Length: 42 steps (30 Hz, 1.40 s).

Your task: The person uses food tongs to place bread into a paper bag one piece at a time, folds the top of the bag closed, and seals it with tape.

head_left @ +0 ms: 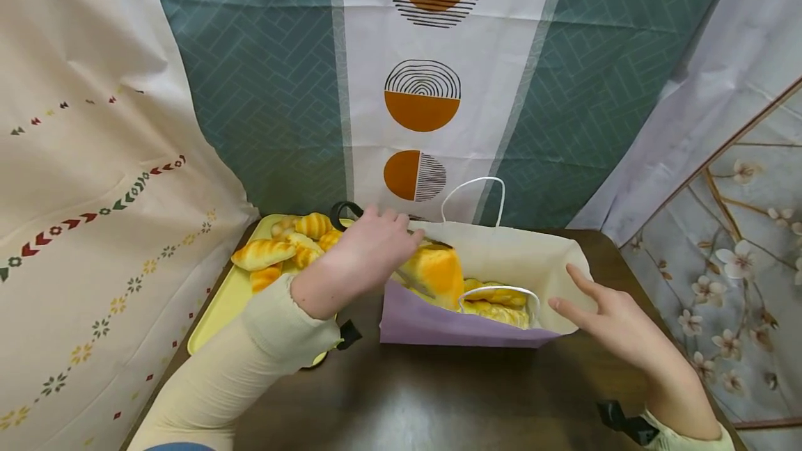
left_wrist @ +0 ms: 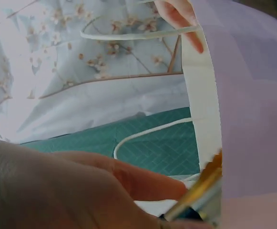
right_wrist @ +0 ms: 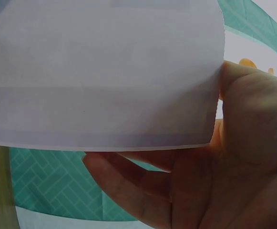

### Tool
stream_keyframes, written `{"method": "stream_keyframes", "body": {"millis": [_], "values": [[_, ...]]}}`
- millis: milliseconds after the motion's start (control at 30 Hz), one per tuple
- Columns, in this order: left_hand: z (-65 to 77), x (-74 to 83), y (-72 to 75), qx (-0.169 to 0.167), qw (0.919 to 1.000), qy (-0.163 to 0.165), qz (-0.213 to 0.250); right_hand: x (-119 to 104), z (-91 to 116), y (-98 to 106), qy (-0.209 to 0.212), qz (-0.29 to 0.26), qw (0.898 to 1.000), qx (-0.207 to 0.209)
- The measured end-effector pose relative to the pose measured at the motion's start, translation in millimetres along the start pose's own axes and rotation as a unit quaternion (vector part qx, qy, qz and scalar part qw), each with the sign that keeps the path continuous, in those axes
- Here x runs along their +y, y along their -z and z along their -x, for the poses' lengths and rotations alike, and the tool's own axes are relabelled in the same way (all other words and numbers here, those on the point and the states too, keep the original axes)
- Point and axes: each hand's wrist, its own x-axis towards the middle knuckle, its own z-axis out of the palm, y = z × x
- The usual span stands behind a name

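Observation:
A lilac paper bag with a pale inside and white cord handles lies tilted on the table, its mouth toward me. My left hand grips dark-handled tongs at the bag's left end; in the left wrist view their jagged metal end shows past the fingers. A yellow-orange bread sits at the tongs inside the mouth. Further in lie more yellow breads. At the bag's right end my right hand holds the rim, thumb at the edge in the right wrist view and fingers behind the side.
Left of the bag stands a yellow tray with several bread rolls heaped at its far end, partly hidden by my left arm. The brown table ends at hanging curtains behind and on both sides.

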Motion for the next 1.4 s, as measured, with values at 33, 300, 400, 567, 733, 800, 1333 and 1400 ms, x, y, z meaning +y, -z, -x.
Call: {"method": "stream_keyframes", "body": {"millis": [33, 300, 400, 567, 733, 800, 1333, 1400], "values": [[-0.5, 0.3, 0.3, 0.0, 1.0, 0.001, 0.006, -0.2, -0.2, -0.2, -0.001, 0.0, 1.0, 0.0], [5.8, -1.4, 2.9, -0.049, 0.995, 0.039, 0.078, -2.9, -5.6, 2.2, 0.001, 0.009, 1.0, -0.005], [7.8, -3.6, 5.1, -0.039, 0.9948, 0.036, 0.087, -2.8, -5.7, 2.1, -0.001, 0.011, 1.0, -0.006], [13.2, -8.5, 5.1, -0.014, 0.9942, 0.027, 0.103, -1.9, -4.2, -0.4, -0.004, 0.007, 1.0, -0.01], [24.6, -19.6, -1.2, 0.038, 0.9937, 0.031, 0.101, -1.9, -3.5, -1.8, 0.0, 0.009, 1.0, -0.011], [29.8, -26.9, -3.1, 0.057, 0.9927, 0.034, 0.101, -2.0, -3.9, -0.9, 0.003, 0.01, 1.0, -0.01], [76.8, -71.7, -60.4, 0.111, 0.9695, 0.055, 0.212, -2.7, -1.0, 1.8, -0.006, 0.001, 1.0, -0.009], [85.0, -74.8, -70.1, 0.095, 0.9633, 0.068, 0.242, -1.6, -0.4, 2.4, -0.011, -0.002, 1.0, -0.015]]}}
